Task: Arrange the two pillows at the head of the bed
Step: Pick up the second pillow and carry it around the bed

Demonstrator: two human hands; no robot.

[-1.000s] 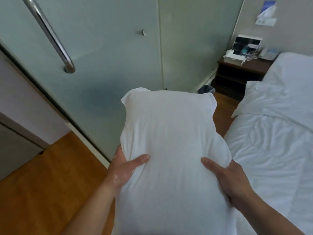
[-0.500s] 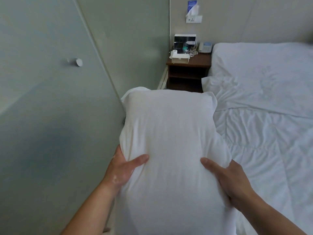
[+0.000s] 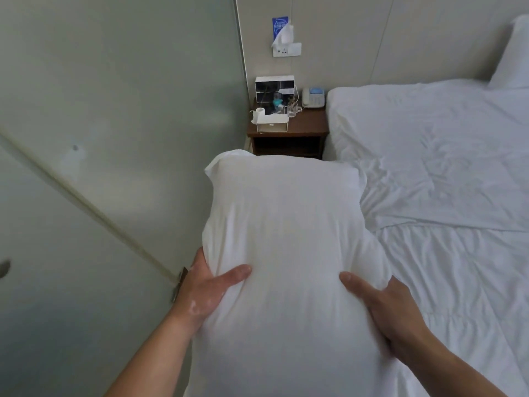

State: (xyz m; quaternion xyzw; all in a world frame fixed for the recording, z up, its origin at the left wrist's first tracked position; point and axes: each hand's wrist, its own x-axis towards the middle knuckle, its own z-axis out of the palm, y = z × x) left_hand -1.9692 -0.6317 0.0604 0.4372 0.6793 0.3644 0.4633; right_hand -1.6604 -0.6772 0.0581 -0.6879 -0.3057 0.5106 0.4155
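Compared with a moment ago, nightstand [image 3: 289,133] appears nearer. Left hand [image 3: 204,290] and right hand [image 3: 382,306] clasp white pillow [image 3: 286,253], held left of bed [image 3: 446,173], short of nightstand.

White bed [image 3: 446,173] bears second pillow [image 3: 512,58].

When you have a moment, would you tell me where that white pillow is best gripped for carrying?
Grip the pillow by its two long sides near the lower middle, one hand from each side, as the left hand and right hand do now. It is soft and bulges, so pressing inward stops it sagging.
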